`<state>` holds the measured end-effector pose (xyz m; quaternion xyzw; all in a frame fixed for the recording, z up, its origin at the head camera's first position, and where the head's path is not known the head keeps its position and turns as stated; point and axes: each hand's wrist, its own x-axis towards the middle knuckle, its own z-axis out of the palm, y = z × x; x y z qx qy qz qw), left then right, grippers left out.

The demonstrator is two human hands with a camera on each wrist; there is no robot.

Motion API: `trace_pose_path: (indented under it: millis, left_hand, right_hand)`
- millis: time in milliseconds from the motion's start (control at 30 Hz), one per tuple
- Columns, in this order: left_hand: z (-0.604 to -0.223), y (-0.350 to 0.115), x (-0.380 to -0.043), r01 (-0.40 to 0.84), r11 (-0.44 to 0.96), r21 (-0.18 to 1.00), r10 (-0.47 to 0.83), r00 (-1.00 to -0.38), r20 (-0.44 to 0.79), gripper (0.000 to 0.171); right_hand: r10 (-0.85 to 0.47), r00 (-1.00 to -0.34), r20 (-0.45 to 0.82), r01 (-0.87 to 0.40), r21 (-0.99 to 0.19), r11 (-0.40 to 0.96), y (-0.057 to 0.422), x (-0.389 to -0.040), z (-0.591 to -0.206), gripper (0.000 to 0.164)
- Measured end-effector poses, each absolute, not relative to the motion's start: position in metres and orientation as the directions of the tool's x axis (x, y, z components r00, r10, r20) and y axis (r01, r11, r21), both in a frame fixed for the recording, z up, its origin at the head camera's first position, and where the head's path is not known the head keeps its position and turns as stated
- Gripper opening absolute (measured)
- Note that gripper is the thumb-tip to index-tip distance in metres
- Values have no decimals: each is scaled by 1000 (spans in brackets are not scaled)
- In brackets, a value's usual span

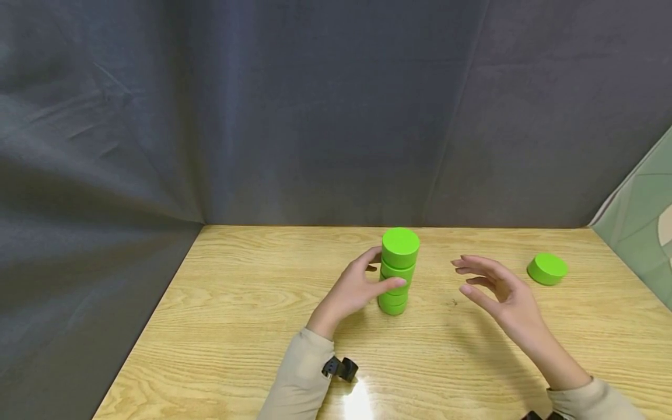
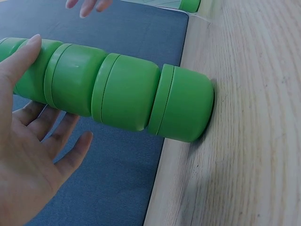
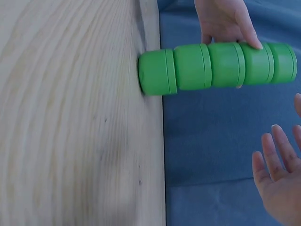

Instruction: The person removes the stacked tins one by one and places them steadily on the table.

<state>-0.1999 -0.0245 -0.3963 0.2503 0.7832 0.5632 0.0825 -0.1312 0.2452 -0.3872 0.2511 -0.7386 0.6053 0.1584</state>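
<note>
- On the worktop [image 1: 252, 274], a stack of green containers [image 1: 400, 248] stands upright, its long axis vertical.
- Left hand [image 1: 353, 291]: thumb and fingers round the stack, holding it.
- Right hand [image 1: 506, 294]: fingers wide, holding nothing, apart from the stack.
- Just right of this nearer hand: a single green container [image 1: 548, 269].

Stack [image 1: 401, 256] left of lone cylinder [image 1: 548, 269]
</note>
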Motion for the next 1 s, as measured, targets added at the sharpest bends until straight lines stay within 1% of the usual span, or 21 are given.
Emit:
trace_pose_path:
  millis: [200, 400, 600, 833, 1000]
  left_hand:
    - [-395, -25, -200, 302, 249, 920, 486, -861, 151, 64]
    - [-396, -26, -200, 302, 245, 921, 484, -862, 154, 63]
    - [-397, -25, -200, 301, 242, 923, 486, -861, 153, 63]
    - [-396, -24, -200, 297, 247, 923, 485, -862, 147, 62]
    - [-396, -25, -200, 309, 240, 921, 495, -854, 157, 64]
  right_hand:
    - [-171, -821, 544, -566, -816, 121, 233, -135, -383, 51]
    - [-168, -832, 529, -553, -817, 165, 223, -138, -382, 50]
    - [-144, -836, 529, -548, -818, 176, 213, -139, -380, 49]
    - [-127, -864, 488, -504, -831, 237, 201, -147, -378, 48]
    - [-105, -876, 471, -482, -840, 252, 192, -152, -375, 48]
